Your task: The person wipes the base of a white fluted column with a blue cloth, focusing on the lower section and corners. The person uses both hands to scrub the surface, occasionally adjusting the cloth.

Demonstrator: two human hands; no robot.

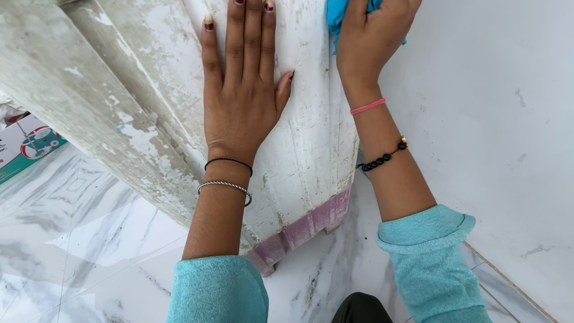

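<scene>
My left hand (242, 84) lies flat with fingers spread on the side of a white, paint-flaked piece of furniture (137, 107) that stands on a pink base (305, 230). My right hand (373, 36) presses a turquoise cloth (336, 13) against the same white surface near its right edge, at the top of the view. Most of the cloth is hidden under the hand. Both wrists wear bracelets and both sleeves are turquoise.
A white wall (490, 119) rises close on the right. The floor is glossy white marble tile (89, 239). A cardboard box with green and red print (27, 146) lies at the far left behind the furniture.
</scene>
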